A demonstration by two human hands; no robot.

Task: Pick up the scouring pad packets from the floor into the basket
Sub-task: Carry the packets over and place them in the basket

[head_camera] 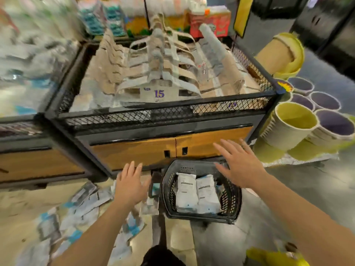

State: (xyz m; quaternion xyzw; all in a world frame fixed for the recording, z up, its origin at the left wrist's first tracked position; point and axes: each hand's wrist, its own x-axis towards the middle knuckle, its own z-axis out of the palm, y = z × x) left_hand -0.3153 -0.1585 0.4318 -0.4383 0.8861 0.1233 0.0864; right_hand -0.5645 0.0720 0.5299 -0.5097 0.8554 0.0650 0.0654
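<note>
Two packets (pixel 187 189) near right fingers (pixel 223 150)

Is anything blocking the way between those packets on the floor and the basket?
Nothing visible does. The basket stands open-topped just right of the floor packets, with two packets already inside. The left hand is open above the floor packets; the right hand is open over the basket's right rim.
</note>
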